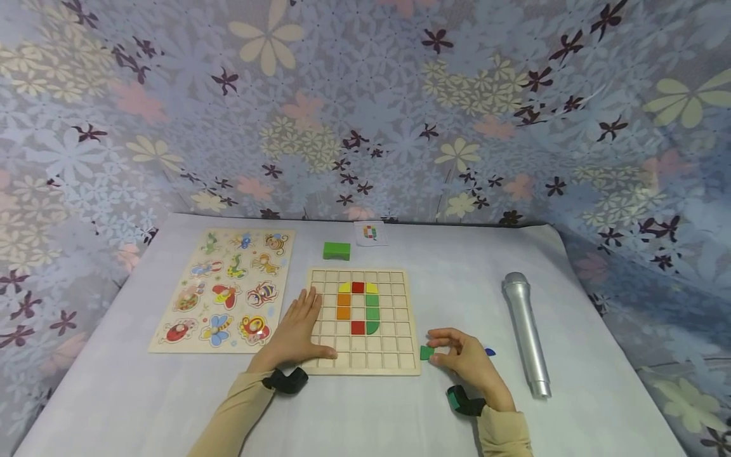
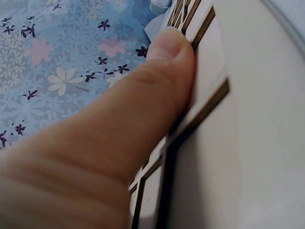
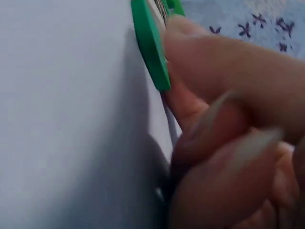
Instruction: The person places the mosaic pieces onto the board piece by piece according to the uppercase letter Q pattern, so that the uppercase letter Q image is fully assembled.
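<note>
My left hand (image 1: 297,330) rests spread over the left edge of a wooden grid board (image 1: 394,362); the left wrist view shows its thumb (image 2: 164,62) lying along the grooves. On the board, red, orange, yellow and green pieces (image 1: 372,314) form a ring. Beyond the board's lower right edge, my right hand (image 1: 465,358) pinches a small green piece (image 1: 426,353) between thumb and index finger, low over the white tabletop. The right wrist view shows that green piece (image 3: 150,45) tilted on edge at the fingertips. Half behind the right hand lies a blue piece (image 1: 490,351).
Left of the grid board is an insect picture puzzle board (image 1: 197,304). A green block (image 1: 336,251) and a small pattern card (image 1: 370,233) lie behind the grid. A silver microphone (image 1: 525,336) lies at the right. Flowered cloth (image 1: 365,114) hangs behind the table.
</note>
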A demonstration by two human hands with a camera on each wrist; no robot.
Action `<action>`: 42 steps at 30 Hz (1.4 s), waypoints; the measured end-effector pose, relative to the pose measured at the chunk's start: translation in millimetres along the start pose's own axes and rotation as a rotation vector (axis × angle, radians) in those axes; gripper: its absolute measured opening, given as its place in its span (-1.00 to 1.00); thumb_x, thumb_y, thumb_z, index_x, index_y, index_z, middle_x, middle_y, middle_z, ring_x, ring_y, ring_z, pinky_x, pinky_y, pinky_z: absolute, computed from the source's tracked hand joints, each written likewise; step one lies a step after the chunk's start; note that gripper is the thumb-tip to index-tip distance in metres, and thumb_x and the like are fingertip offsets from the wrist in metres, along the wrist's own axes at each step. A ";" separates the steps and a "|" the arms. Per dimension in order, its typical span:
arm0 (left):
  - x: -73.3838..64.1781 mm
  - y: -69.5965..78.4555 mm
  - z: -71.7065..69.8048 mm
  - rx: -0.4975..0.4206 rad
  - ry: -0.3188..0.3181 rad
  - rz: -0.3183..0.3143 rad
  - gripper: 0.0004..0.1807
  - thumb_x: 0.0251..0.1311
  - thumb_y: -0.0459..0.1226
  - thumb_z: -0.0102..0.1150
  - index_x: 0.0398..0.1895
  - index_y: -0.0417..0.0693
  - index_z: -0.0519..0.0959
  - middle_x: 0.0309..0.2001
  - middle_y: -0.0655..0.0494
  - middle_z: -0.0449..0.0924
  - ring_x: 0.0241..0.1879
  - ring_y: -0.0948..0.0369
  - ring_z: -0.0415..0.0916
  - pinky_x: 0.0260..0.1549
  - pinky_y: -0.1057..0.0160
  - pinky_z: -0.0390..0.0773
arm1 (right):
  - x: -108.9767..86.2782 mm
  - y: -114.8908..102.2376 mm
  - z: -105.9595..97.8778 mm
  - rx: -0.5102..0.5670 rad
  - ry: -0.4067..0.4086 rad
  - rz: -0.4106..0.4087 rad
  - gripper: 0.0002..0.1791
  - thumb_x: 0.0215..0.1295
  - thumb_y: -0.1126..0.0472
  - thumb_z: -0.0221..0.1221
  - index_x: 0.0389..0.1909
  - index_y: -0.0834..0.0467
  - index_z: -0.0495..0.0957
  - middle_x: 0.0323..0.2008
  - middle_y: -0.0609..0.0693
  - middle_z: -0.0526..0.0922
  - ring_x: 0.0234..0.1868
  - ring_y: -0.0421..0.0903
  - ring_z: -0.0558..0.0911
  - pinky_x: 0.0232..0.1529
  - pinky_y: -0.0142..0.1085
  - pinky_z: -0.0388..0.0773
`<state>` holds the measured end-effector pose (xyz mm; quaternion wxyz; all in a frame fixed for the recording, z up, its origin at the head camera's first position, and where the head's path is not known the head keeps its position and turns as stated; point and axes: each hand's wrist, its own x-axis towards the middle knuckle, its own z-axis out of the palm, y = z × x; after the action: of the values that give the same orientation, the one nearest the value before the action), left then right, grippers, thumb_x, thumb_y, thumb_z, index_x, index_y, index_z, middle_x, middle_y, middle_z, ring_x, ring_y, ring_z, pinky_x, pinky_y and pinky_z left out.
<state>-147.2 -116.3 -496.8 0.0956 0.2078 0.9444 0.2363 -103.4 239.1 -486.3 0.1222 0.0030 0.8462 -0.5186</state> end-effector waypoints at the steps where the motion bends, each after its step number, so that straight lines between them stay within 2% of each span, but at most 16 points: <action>1: -0.3 -0.3 0.1 0.003 -0.002 -0.003 0.35 -0.13 0.22 0.39 0.50 -0.35 -0.14 0.55 -0.24 -0.37 0.54 -0.16 -0.43 0.52 -0.11 -0.26 | 0.3 -0.5 1.8 -0.026 -0.007 -0.013 -0.48 0.08 0.33 0.37 0.13 0.20 0.54 -0.11 0.13 0.70 -0.61 -0.30 0.31 -0.61 -0.50 0.28; 5: -1.1 -2.4 0.8 0.005 -0.009 -0.009 0.35 -0.12 0.23 0.38 0.51 -0.35 -0.16 0.55 -0.24 -0.39 0.54 -0.16 -0.44 0.52 -0.11 -0.27 | 10.0 -7.5 10.4 -0.159 0.026 -0.055 -0.45 -0.02 0.40 0.40 0.09 0.12 0.58 -0.19 0.02 0.71 -0.61 -0.26 0.35 -0.61 -0.47 0.29; 9: -0.9 -5.8 2.3 0.004 0.004 -0.005 0.34 -0.12 0.23 0.38 0.50 -0.36 -0.14 0.55 -0.25 -0.37 0.54 -0.16 -0.42 0.52 -0.12 -0.25 | 34.0 -16.6 15.6 -0.271 0.091 -0.094 -0.54 0.06 0.40 0.35 0.05 0.14 0.61 -0.16 0.04 0.69 -0.56 -0.18 0.38 -0.55 -0.42 0.33; 11: -0.7 -6.6 2.8 0.008 0.002 -0.004 0.34 -0.12 0.23 0.37 0.51 -0.35 -0.14 0.55 -0.24 -0.37 0.54 -0.15 -0.43 0.52 -0.11 -0.26 | 47.4 -19.9 16.8 -0.310 0.115 -0.100 -0.58 0.12 0.38 0.31 0.06 0.16 0.61 -0.09 0.10 0.67 -0.46 -0.13 0.45 -0.45 -0.36 0.40; 14: 0.1 -6.3 3.3 0.005 -0.008 0.003 0.34 -0.11 0.25 0.36 0.51 -0.35 -0.15 0.55 -0.23 -0.39 0.54 -0.14 -0.45 0.52 -0.11 -0.28 | 62.5 -22.5 17.2 -0.349 0.136 -0.087 -0.63 0.20 0.35 0.25 0.06 0.19 0.60 -0.01 0.18 0.64 -0.21 0.02 0.57 -0.18 -0.18 0.52; 16: 1.1 -5.7 3.1 0.001 -0.013 0.008 0.35 -0.11 0.26 0.35 0.51 -0.34 -0.16 0.55 -0.23 -0.40 0.54 -0.14 -0.46 0.52 -0.11 -0.29 | 69.0 -23.0 17.1 -0.367 0.155 -0.077 -0.68 0.23 0.33 0.23 0.02 0.20 0.62 -0.02 0.20 0.64 -0.07 0.09 0.59 -0.05 -0.06 0.52; 18: 2.2 -5.7 2.9 -0.001 -0.010 0.008 0.35 -0.11 0.26 0.36 0.51 -0.34 -0.17 0.55 -0.22 -0.41 0.54 -0.14 -0.47 0.52 -0.10 -0.30 | 73.1 -22.6 16.9 -0.378 0.178 -0.074 -0.74 0.25 0.30 0.24 -0.04 0.19 0.64 -0.07 0.18 0.67 -0.03 0.10 0.61 -0.03 -0.05 0.53; 21: 3.2 -6.6 2.7 0.003 -0.010 0.001 0.36 -0.11 0.25 0.36 0.51 -0.33 -0.19 0.55 -0.21 -0.43 0.54 -0.12 -0.49 0.52 -0.09 -0.31 | 76.0 -22.8 17.1 -0.334 0.201 -0.051 -0.77 0.26 0.24 0.25 -0.08 0.17 0.66 -0.18 0.14 0.69 -0.32 0.02 0.64 -0.32 -0.20 0.59; 25: 3.6 -8.1 3.4 0.011 -0.015 -0.007 0.35 -0.09 0.25 0.35 0.51 -0.33 -0.20 0.55 -0.21 -0.43 0.54 -0.13 -0.49 0.52 -0.08 -0.32 | 77.0 -25.1 16.8 -0.183 0.197 0.007 -0.74 0.26 0.18 0.25 -0.06 0.17 0.62 -0.25 0.12 0.64 -0.65 -0.16 0.46 -0.66 -0.38 0.45; 28: 3.5 -7.7 3.0 0.003 -0.010 -0.007 0.35 -0.09 0.25 0.35 0.51 -0.32 -0.19 0.55 -0.21 -0.42 0.55 -0.12 -0.48 0.52 -0.08 -0.32 | 78.0 -29.1 16.4 -0.083 0.185 0.033 -0.70 0.28 0.15 0.25 -0.02 0.18 0.59 -0.24 0.11 0.65 -0.66 -0.24 0.41 -0.65 -0.41 0.42; 31: 3.1 -6.1 1.7 -0.031 0.015 0.022 0.35 -0.11 0.27 0.34 0.51 -0.35 -0.16 0.55 -0.25 -0.39 0.54 -0.14 -0.47 0.52 -0.10 -0.32 | 78.3 -35.8 17.5 -0.008 0.180 0.053 -0.66 0.31 0.12 0.23 0.04 0.18 0.57 -0.24 0.08 0.69 -0.63 -0.25 0.42 -0.58 -0.43 0.47; 36: 2.0 -6.1 0.7 -0.053 0.032 0.053 0.38 -0.14 0.34 0.30 0.49 -0.39 -0.14 0.54 -0.31 -0.36 0.54 -0.17 -0.45 0.52 -0.10 -0.31 | 80.3 -50.8 31.1 0.131 0.146 0.081 -0.65 0.33 0.16 0.21 0.04 0.27 0.56 -0.44 -0.02 0.66 -0.62 -0.25 0.46 -0.51 -0.45 0.56; 38: 1.6 -6.5 0.5 -0.040 0.022 0.041 0.37 -0.13 0.31 0.31 0.50 -0.38 -0.15 0.54 -0.30 -0.37 0.54 -0.16 -0.45 0.52 -0.10 -0.30 | 82.1 -57.6 41.1 0.158 0.122 0.085 -0.68 0.32 0.20 0.22 -0.01 0.31 0.57 -0.53 -0.05 0.63 -0.62 -0.26 0.47 -0.52 -0.46 0.56; 42: 1.4 -6.4 -0.2 -0.006 -0.001 0.021 0.34 -0.11 0.24 0.36 0.51 -0.34 -0.15 0.54 -0.26 -0.39 0.54 -0.15 -0.45 0.52 -0.10 -0.29 | 84.8 -70.6 64.5 0.139 0.072 0.056 -0.77 0.27 0.24 0.25 -0.16 0.33 0.58 -0.60 -0.07 0.60 -0.66 -0.26 0.48 -0.57 -0.49 0.51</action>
<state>-150.8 -120.9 -499.8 0.0942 0.2176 0.9414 0.2399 -181.8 139.6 -470.1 0.1058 0.0538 0.8116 -0.5720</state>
